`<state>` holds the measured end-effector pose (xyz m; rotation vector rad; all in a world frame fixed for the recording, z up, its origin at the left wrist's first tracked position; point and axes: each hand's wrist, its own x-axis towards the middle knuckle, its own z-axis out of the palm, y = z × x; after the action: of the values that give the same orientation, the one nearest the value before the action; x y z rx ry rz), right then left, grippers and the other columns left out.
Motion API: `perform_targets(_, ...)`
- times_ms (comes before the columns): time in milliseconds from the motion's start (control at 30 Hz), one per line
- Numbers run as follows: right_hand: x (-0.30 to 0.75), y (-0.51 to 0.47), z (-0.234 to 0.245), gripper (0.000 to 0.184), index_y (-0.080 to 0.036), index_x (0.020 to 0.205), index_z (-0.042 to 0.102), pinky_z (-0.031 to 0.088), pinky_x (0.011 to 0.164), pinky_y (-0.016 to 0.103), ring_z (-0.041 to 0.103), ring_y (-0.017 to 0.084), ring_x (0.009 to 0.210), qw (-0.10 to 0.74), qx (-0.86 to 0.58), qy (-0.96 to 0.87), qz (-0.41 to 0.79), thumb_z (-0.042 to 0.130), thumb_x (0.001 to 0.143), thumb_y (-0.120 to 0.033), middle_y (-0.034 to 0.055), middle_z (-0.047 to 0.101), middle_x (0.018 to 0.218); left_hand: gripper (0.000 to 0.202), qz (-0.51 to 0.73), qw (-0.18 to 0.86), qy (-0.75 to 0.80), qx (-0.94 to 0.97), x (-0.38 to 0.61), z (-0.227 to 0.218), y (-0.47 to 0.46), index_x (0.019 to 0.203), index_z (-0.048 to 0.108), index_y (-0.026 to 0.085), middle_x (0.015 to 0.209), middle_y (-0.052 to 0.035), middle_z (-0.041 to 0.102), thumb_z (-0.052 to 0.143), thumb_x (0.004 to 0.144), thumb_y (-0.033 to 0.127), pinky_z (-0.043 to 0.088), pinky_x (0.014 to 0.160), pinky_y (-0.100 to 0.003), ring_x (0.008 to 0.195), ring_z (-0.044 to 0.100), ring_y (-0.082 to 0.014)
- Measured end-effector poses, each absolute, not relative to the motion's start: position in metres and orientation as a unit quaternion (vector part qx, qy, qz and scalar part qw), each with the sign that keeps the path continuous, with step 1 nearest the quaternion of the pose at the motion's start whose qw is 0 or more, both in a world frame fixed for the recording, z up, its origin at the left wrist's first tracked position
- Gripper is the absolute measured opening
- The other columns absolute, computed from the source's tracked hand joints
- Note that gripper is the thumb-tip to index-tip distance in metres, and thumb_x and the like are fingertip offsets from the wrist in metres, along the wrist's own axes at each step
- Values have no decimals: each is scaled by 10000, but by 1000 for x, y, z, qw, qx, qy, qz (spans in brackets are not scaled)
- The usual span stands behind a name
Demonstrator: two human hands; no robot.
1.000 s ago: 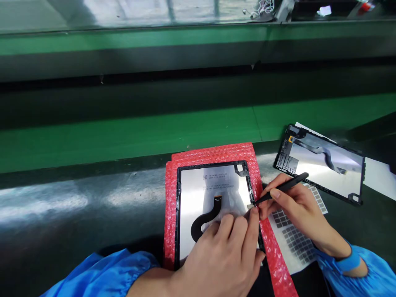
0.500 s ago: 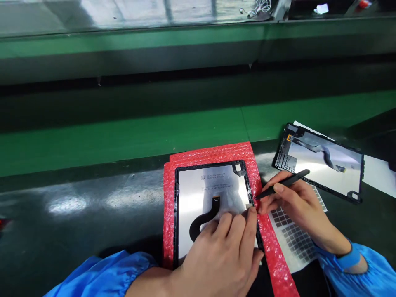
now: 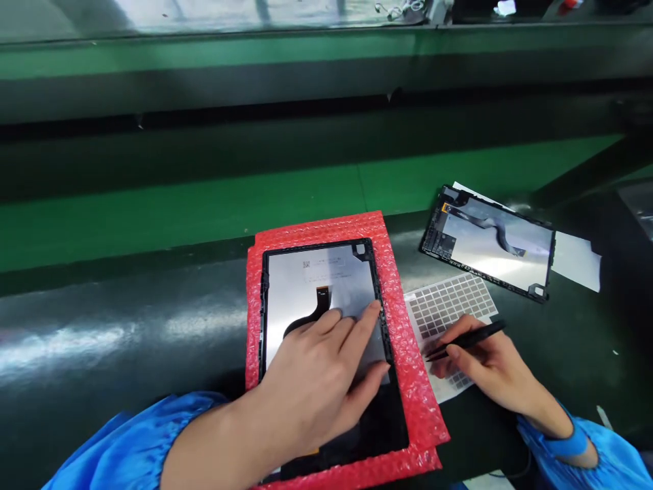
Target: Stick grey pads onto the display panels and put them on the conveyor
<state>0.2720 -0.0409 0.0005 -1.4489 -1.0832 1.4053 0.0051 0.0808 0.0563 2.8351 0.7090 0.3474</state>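
Note:
A tablet display panel (image 3: 316, 279) lies back-side up on red bubble wrap (image 3: 403, 340), with a black flex cable (image 3: 309, 314) curling across its silvery back. My left hand (image 3: 321, 381) rests flat on the panel, fingers stretched out, the index fingertip near the panel's right edge. My right hand (image 3: 484, 364) is closed on black tweezers (image 3: 466, 340). Their tips touch a white sheet of small grey sticker squares (image 3: 449, 306) just right of the bubble wrap.
A second display panel (image 3: 490, 241) lies at the right on white paper (image 3: 576, 258). Beyond the dark glossy bench (image 3: 127, 340) runs a green conveyor belt (image 3: 178, 211). A dark bar crosses the far right corner.
My right hand has drawn the tweezers away from the panel's right edge and down onto the sticker sheet. My left hand's fingers have spread flatter on the panel. The view has shifted.

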Motion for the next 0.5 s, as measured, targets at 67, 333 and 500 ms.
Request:
perform_targets(67,270,-44,-4,346,-192,982,672,635,583,278,798,208,674,380,-579,-457,558,653,1029,-535,89,800,760,473,123,97,247,956,4,57,80,1403,545,18,921,-113,740,457,1061,333,624,627,-401,829,709,-280)
perform_targets(333,269,-36,-1,234,-208,1011,673,630,569,266,773,186,649,361,-570,-495,548,645,1028,-440,48,776,756,467,117,99,260,953,4,60,79,1417,537,29,896,-78,730,476,1084,351,592,689,-376,807,671,-247)
perform_targets(500,266,-35,-2,163,-216,1001,667,613,576,264,746,167,624,358,-571,-518,526,617,1038,-367,15,741,739,488,100,100,258,956,6,62,79,1409,533,12,849,-72,722,459,1090,374,543,605,-348,737,641,-229)
